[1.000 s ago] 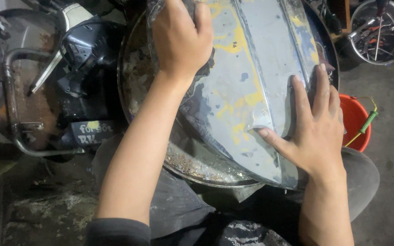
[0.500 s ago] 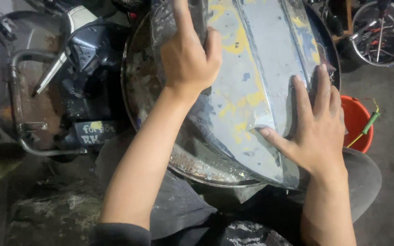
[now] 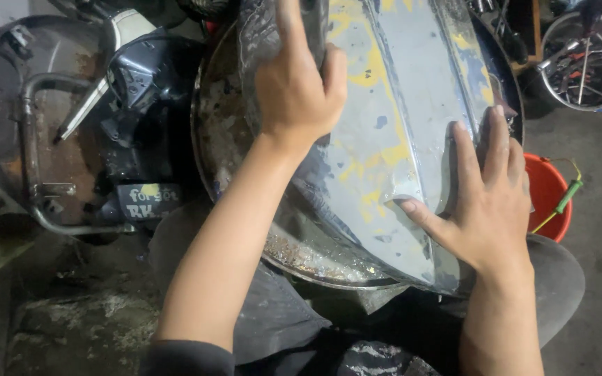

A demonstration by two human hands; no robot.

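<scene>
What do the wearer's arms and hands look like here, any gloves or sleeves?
No gloves: both the left hand and the right hand are bare, with no rings, watch or bands showing. Both forearms are bare too. A dark sleeve cuff, pushed up near the elbow, shows on the left arm only; the right arm leaves the frame before any sleeve appears. Fingernails are short.

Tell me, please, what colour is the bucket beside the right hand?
The bucket is orange-red, with a green-gripped handle; the head view shows it, partly hidden behind the right hand.
</scene>
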